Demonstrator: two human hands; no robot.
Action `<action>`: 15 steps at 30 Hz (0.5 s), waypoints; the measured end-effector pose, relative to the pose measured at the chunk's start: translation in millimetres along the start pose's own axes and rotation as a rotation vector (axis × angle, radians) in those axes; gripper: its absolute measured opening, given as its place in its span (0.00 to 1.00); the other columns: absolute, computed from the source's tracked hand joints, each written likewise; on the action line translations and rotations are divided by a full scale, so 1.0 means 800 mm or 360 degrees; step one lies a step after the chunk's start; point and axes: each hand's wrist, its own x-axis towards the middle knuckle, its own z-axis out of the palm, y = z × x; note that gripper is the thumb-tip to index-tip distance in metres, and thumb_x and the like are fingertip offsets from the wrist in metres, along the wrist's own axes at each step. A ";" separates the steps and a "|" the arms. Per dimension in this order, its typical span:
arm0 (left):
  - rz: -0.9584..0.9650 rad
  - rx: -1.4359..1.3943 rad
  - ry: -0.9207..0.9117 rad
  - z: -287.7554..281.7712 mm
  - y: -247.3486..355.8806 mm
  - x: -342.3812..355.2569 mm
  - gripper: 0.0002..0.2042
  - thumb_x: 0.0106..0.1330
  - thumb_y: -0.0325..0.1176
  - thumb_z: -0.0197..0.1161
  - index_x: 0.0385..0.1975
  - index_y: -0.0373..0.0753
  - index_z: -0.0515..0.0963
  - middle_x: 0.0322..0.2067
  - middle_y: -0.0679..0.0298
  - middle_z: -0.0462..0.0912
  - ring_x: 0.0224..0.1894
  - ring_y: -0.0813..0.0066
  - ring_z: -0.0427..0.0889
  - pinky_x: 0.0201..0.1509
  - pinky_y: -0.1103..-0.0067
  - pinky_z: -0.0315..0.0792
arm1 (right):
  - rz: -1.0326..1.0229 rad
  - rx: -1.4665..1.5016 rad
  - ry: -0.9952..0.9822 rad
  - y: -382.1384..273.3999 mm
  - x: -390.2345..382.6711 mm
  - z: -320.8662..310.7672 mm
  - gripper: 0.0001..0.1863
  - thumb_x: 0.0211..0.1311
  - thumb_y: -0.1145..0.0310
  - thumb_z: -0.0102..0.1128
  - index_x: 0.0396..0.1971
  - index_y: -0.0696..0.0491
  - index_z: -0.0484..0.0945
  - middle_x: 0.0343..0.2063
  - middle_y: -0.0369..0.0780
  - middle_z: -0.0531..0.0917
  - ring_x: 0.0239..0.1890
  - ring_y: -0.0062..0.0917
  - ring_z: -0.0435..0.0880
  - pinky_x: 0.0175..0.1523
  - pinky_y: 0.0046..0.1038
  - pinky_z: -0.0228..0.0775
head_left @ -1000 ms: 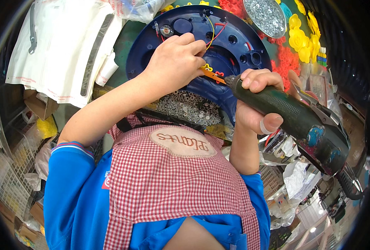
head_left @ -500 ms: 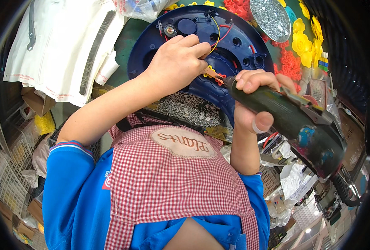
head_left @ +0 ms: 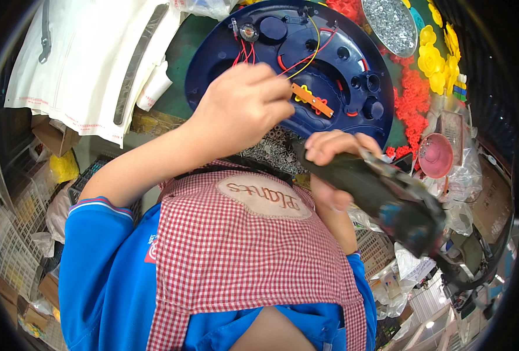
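A dark blue moulded plastic base (head_left: pixel 212 52) holds a small round speaker (head_left: pixel 248 32) and red and yellow wires. An orange strip (head_left: pixel 318 104) lies inside it over small yellow and red parts. My left hand (head_left: pixel 245 102) is curled closed beside the strip's left end; whatever its fingertips hold is hidden. My right hand (head_left: pixel 329 152) grips a dark, motion-blurred power screwdriver (head_left: pixel 370 199), its nose below the base. Loose metal screws (head_left: pixel 271 153) lie between the base and my checked apron, partly hidden by both hands.
White bags (head_left: pixel 78 58) lie at left. At right are a metal dish of clear small pieces (head_left: pixel 388 29), red plastic parts (head_left: pixel 414 99), yellow flower shapes (head_left: pixel 432 61) and a pink bowl (head_left: pixel 435 155). Crates and plastic wrapping surround my body.
The screwdriver has pulled away from the orange strip, down and leftward, exposing it. The base has shifted up and right. My left hand has dropped slightly.
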 end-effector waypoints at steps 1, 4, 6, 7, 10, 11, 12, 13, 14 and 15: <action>0.0080 -0.0018 -0.0041 -0.004 0.005 -0.008 0.09 0.42 0.34 0.71 0.25 0.44 0.83 0.27 0.72 0.79 0.30 0.74 0.77 0.35 0.76 0.69 | -0.0026 0.0063 0.0021 -0.009 0.002 -0.002 0.35 0.58 0.52 0.67 0.61 0.52 0.63 0.28 0.43 0.79 0.30 0.32 0.78 0.40 0.38 0.72; 0.0091 -0.0211 -0.0222 0.009 0.031 -0.019 0.09 0.45 0.36 0.68 0.26 0.44 0.82 0.27 0.74 0.77 0.32 0.77 0.75 0.37 0.78 0.65 | -0.0044 0.0254 0.0013 -0.042 0.014 -0.001 0.43 0.56 0.39 0.65 0.65 0.46 0.60 0.28 0.41 0.78 0.29 0.32 0.76 0.39 0.37 0.69; 0.0118 -0.0151 -0.0304 0.018 0.033 -0.025 0.09 0.46 0.37 0.67 0.27 0.44 0.82 0.28 0.74 0.77 0.34 0.78 0.75 0.38 0.78 0.65 | -0.0105 0.0272 0.0046 -0.046 0.016 -0.001 0.45 0.55 0.38 0.65 0.67 0.45 0.58 0.29 0.41 0.78 0.29 0.31 0.77 0.39 0.36 0.69; 0.0129 -0.0118 -0.0347 0.020 0.033 -0.026 0.08 0.47 0.37 0.67 0.27 0.44 0.81 0.29 0.74 0.77 0.35 0.79 0.75 0.39 0.79 0.65 | -0.0135 0.0281 0.0061 -0.047 0.017 -0.001 0.47 0.55 0.37 0.65 0.68 0.45 0.57 0.29 0.40 0.78 0.29 0.31 0.77 0.39 0.36 0.69; 0.0180 -0.0108 -0.0254 0.023 0.031 -0.029 0.09 0.48 0.38 0.66 0.28 0.45 0.79 0.29 0.74 0.76 0.36 0.78 0.75 0.40 0.78 0.65 | -0.0155 0.0262 0.0101 -0.055 0.019 0.000 0.47 0.55 0.37 0.64 0.69 0.46 0.57 0.29 0.40 0.78 0.29 0.30 0.77 0.39 0.36 0.70; 0.0194 -0.0109 -0.0213 0.023 0.031 -0.029 0.09 0.49 0.38 0.66 0.28 0.45 0.79 0.28 0.74 0.76 0.36 0.78 0.75 0.40 0.78 0.65 | -0.0155 0.0257 0.0100 -0.057 0.021 0.001 0.47 0.55 0.37 0.64 0.69 0.46 0.57 0.29 0.40 0.79 0.29 0.30 0.77 0.39 0.36 0.70; 0.0211 -0.0103 -0.0199 0.023 0.032 -0.028 0.09 0.49 0.39 0.66 0.28 0.45 0.78 0.28 0.74 0.76 0.35 0.78 0.75 0.40 0.78 0.65 | -0.0140 0.0247 0.0057 -0.058 0.023 0.001 0.47 0.56 0.37 0.64 0.69 0.46 0.57 0.29 0.40 0.79 0.29 0.30 0.77 0.39 0.35 0.70; 0.0226 -0.0097 -0.0185 0.023 0.033 -0.027 0.09 0.49 0.39 0.66 0.28 0.45 0.78 0.28 0.73 0.76 0.35 0.78 0.75 0.40 0.78 0.65 | -0.0140 0.0251 0.0024 -0.057 0.024 0.000 0.47 0.56 0.37 0.64 0.69 0.46 0.57 0.29 0.40 0.79 0.29 0.30 0.77 0.38 0.35 0.70; 0.0241 -0.0091 -0.0171 0.022 0.034 -0.026 0.09 0.50 0.40 0.65 0.28 0.45 0.77 0.28 0.73 0.75 0.34 0.77 0.75 0.40 0.78 0.65 | -0.0139 0.0253 -0.0005 -0.057 0.024 0.000 0.47 0.56 0.37 0.64 0.69 0.46 0.57 0.29 0.40 0.79 0.29 0.30 0.77 0.38 0.35 0.70; 0.0254 -0.0098 -0.0138 0.022 0.034 -0.025 0.09 0.50 0.40 0.66 0.28 0.45 0.77 0.29 0.73 0.75 0.34 0.77 0.75 0.39 0.78 0.65 | -0.0136 0.0255 -0.0032 -0.057 0.024 0.000 0.47 0.56 0.37 0.64 0.69 0.46 0.57 0.29 0.40 0.79 0.29 0.30 0.77 0.38 0.35 0.70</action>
